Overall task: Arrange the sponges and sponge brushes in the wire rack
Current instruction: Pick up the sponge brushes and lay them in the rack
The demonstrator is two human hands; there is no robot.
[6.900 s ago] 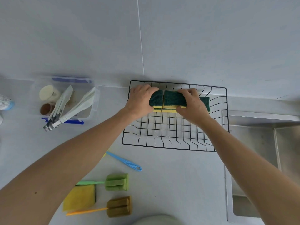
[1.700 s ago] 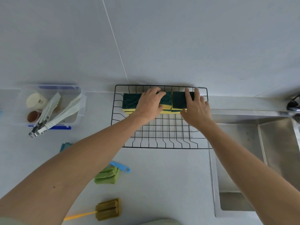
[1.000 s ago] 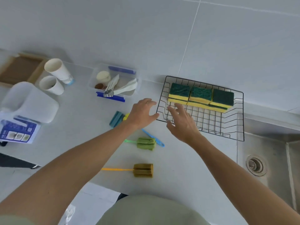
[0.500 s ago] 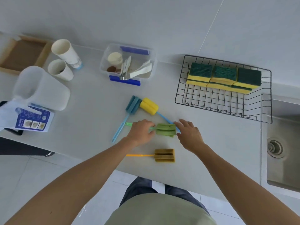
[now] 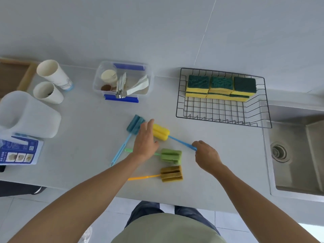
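The black wire rack (image 5: 180, 102) stands against the wall with green-and-yellow sponges (image 5: 220, 87) stacked along its back side. On the counter lie a yellow-headed brush (image 5: 160, 132) with a blue handle, a teal-headed brush (image 5: 135, 124), a green brush (image 5: 171, 156) and an olive brush (image 5: 171, 173) with an orange handle. My right hand (image 5: 206, 155) is closed on the end of the yellow brush's blue handle. My left hand (image 5: 145, 141) lies flat with fingers apart between the teal and yellow heads, over the green brush's handle.
A clear plastic box (image 5: 122, 81) with utensils sits left of the rack. Two paper cups (image 5: 50, 81), a white jug (image 5: 26, 114) and a blue leaflet (image 5: 19, 151) lie at the left. A steel sink (image 5: 296, 151) is at the right. The counter's front edge is near my body.
Both hands left the rack's sponges and came down to the brushes. My right hand took hold of the blue handle; my left hand shifted from the green brush toward the teal and yellow heads.
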